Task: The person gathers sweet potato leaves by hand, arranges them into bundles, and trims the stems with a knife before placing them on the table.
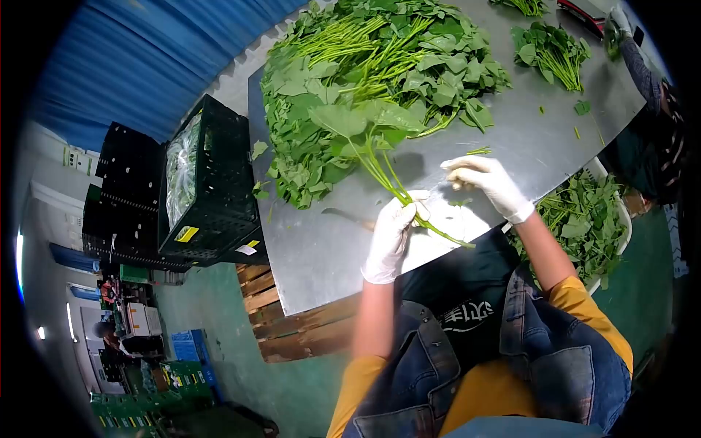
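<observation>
My left hand (394,237), in a white glove, is closed round a few green leafy stems (380,171) above the metal table's front part. The leaves point up and away, and one stem end sticks out to the right below my fingers. To the right, my gloved right hand (488,181) hovers over the table (307,255), its fingers bent and apart, with nothing visible between them. Just beyond my hands lies a large heap of leafy greens (365,66). A short cut piece of stem (479,150) rests near my right fingertips.
A crate of greens (584,226) stands at the table's right edge. Dark crates (219,175) are stacked left, above a wooden pallet (292,321). Small bunches (553,55) lie at the far right, where a co-worker's sleeve (639,73) reaches in.
</observation>
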A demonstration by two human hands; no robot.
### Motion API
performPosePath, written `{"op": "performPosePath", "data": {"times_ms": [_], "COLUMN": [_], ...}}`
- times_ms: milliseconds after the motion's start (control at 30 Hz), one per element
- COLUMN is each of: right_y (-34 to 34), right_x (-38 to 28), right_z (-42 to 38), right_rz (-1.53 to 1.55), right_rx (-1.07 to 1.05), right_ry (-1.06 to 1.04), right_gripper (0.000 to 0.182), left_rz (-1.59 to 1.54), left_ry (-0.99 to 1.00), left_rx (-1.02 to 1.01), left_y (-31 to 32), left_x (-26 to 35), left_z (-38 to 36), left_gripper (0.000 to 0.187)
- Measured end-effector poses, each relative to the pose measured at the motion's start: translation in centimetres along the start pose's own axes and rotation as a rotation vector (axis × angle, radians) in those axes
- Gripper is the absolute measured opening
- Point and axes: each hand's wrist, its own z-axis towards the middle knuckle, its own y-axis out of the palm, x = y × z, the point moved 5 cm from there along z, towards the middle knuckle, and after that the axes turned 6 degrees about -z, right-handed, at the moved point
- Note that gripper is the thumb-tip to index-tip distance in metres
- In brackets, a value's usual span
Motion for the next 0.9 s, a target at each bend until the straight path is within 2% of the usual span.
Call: {"op": "performPosePath", "data": {"times_ms": [33, 67, 100, 167, 233, 267, 300, 367, 433, 467, 500, 633, 700, 767, 800, 867, 900], "right_y": [1.0, 1.7, 1.9, 2.3, 1.4, 1.1, -0.1, -2.4, -3.3, -3.5, -3.9, -3.6, -4.3, -5.6, -5.8, -7.5, -8.4], "right_x": [-0.5, -0.8, 1.9, 3.1, 6.4, 6.0, 8.3, 11.8, 13.2, 13.7, 14.0, 9.1, 7.2, 6.7, 6.0, 6.1, 6.8], "right_z": [1.3, 2.0, 3.8, 7.0, 11.6, 13.1, 14.9, 16.3, 16.9, 16.4, 15.4, 9.4, 5.9, 2.4, 1.1, -1.7, -2.8], "right_rz": [-0.225, -0.336, -0.418, -0.501, -0.865, -1.079, -1.159, -1.218, -1.414, -1.410, -1.386, -1.212, -1.039, -0.469, -0.475, -0.290, -0.302], "right_rx": [-0.030, -0.020, 0.016, 0.015, 0.129, 0.114, 0.155, 0.248, 0.213, 0.375, 0.377, 0.222, 0.200, 0.222, 0.231, 0.338, 0.368], "right_ry": [-0.073, -0.023, -0.111, -0.167, 0.038, 0.158, 0.172, 0.058, 0.139, -0.049, -0.062, -0.057, -0.207, -0.052, -0.041, 0.194, 0.207], "right_gripper": [0.029, 0.028, 0.033, 0.045, 0.060, 0.067, 0.071, 0.049, 0.023, 0.012, 0.011, 0.011, 0.015, 0.017, 0.017, 0.020, 0.020], "left_rz": [-0.045, -0.082, -0.107, -0.152, -0.177, -0.205, -0.200, -0.152, 0.006, -0.020, -0.048, -0.151, -0.016, -0.033, -0.040, -0.106, -0.167], "left_ry": [-0.012, -0.010, 0.002, 0.019, -0.004, -0.032, -0.020, -0.014, 0.013, 0.000, -0.016, -0.034, -0.055, -0.063, -0.062, -0.095, -0.120], "left_rx": [0.005, 0.003, -0.003, -0.007, 0.000, 0.009, 0.011, 0.047, -0.026, 0.013, 0.051, 0.076, 0.049, 0.052, 0.062, 0.057, 0.061], "left_y": [0.0, 0.0, 0.1, 0.3, 1.0, 1.1, 0.9, 0.2, -0.8, -1.5, -1.3, -1.6, -1.6, -1.4, -1.4, -1.5, -1.3], "left_x": [0.1, 0.3, 0.5, 1.0, 2.6, 3.0, 3.1, 3.0, 3.4, 2.8, 3.3, 3.0, 2.4, 2.0, 1.8, 1.3, 0.5], "left_z": [-0.3, -0.5, -0.6, -0.7, -1.5, -1.8, -2.0, -2.2, -2.0, -2.4, -2.7, -2.6, -2.2, -2.0, -1.9, -1.6, -1.2], "left_gripper": [0.037, 0.037, 0.037, 0.037, 0.037, 0.037, 0.037, 0.036, 0.035, 0.035, 0.035, 0.035, 0.034, 0.033, 0.032, 0.032, 0.032]}}
